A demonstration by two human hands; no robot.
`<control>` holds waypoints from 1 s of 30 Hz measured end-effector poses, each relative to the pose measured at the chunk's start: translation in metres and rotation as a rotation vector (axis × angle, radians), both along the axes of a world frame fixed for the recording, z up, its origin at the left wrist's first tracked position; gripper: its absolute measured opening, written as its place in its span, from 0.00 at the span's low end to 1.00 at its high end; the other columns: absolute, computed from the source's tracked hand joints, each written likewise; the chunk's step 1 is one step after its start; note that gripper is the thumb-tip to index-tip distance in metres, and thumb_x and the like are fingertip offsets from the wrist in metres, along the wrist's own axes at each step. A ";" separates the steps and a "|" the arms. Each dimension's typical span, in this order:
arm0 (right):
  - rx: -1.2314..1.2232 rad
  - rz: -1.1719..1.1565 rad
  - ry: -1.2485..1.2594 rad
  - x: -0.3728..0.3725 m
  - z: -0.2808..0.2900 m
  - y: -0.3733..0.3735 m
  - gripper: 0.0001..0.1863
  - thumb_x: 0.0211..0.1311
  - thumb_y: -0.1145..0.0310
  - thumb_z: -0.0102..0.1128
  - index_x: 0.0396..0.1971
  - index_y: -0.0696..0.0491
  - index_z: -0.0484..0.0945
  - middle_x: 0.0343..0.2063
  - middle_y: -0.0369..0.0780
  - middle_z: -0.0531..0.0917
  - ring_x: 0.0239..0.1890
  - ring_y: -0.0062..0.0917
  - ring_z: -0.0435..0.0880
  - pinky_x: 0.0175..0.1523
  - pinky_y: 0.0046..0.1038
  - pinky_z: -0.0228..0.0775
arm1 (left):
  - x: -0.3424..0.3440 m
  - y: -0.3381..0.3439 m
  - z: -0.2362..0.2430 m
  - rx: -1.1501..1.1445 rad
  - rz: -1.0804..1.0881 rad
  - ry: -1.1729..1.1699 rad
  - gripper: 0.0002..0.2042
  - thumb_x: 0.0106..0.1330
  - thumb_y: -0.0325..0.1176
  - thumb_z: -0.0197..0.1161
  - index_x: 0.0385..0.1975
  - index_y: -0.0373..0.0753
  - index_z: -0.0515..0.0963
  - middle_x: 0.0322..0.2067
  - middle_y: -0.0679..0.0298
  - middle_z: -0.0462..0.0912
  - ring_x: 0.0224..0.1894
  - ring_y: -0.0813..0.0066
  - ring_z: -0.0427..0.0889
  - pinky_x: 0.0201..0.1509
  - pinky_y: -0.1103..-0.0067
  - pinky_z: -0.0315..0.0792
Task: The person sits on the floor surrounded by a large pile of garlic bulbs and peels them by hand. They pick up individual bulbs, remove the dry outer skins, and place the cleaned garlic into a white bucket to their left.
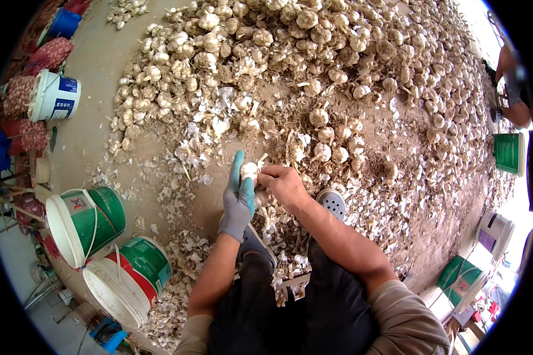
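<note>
Bulb: the garlic bulb [249, 171] sits between the two hands, above the ground and in front of the shoes [331, 205], its pale side showing.
Left hand: the gloved left hand [238, 203] has its fingers closed around the bulb, one finger reaching up along its left side; a steady cradle seems better here than a hard squeeze, which could split cloves.
Right hand: the bare right hand [285, 187] has its fingers drawn together against the bulb's right side; whether the tips pinch it or only touch it, I cannot tell.
Fingertip work: short, light strokes with the right fingertips should suit dry, papery skin; digging a nail in risks marking the flesh.
Turning: rolling the bulb a little in the glove would bring each side to the fingertips without loosening the hold.
Ground: loose skins [218, 125] lie around, so keeping the bulb clear of them helps the surface stay clean.
Pile: more bulbs [307, 19] lie ahead, well apart from both hands.
</note>
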State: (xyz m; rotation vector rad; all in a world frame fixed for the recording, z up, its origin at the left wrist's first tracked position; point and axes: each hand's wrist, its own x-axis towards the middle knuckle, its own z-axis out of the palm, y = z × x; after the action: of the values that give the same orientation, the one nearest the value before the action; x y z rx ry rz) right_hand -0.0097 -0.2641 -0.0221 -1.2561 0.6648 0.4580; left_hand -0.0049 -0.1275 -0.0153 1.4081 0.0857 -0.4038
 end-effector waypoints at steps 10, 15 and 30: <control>-0.284 0.247 -0.035 0.008 0.029 0.005 0.09 0.61 0.73 0.54 0.33 0.62 0.81 0.23 0.48 0.85 0.24 0.32 0.85 0.34 0.35 0.79 | -0.006 0.014 -0.013 -0.077 0.027 -0.023 0.29 0.67 0.36 0.65 0.65 0.35 0.65 0.60 0.60 0.71 0.60 0.70 0.72 0.65 0.75 0.67; -0.681 0.426 -0.188 0.006 0.008 0.019 0.12 0.68 0.68 0.47 0.33 0.60 0.77 0.21 0.44 0.82 0.20 0.28 0.82 0.23 0.30 0.76 | -0.006 0.020 -0.028 -0.350 0.238 0.128 0.25 0.69 0.42 0.60 0.63 0.39 0.66 0.55 0.59 0.76 0.50 0.68 0.80 0.52 0.73 0.80; 0.293 0.055 -0.216 0.002 0.004 -0.001 0.13 0.67 0.68 0.62 0.43 0.62 0.81 0.36 0.41 0.85 0.39 0.22 0.82 0.44 0.25 0.75 | 0.005 0.023 0.004 0.108 -0.208 0.033 0.34 0.73 0.59 0.45 0.70 0.40 0.58 0.54 0.62 0.73 0.48 0.74 0.78 0.49 0.79 0.77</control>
State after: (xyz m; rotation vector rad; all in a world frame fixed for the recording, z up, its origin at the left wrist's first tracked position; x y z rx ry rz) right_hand -0.0074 -0.2650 -0.0181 -1.0292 0.3657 0.4402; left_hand -0.0001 -0.1041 -0.0116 1.5228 -0.0126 -0.6020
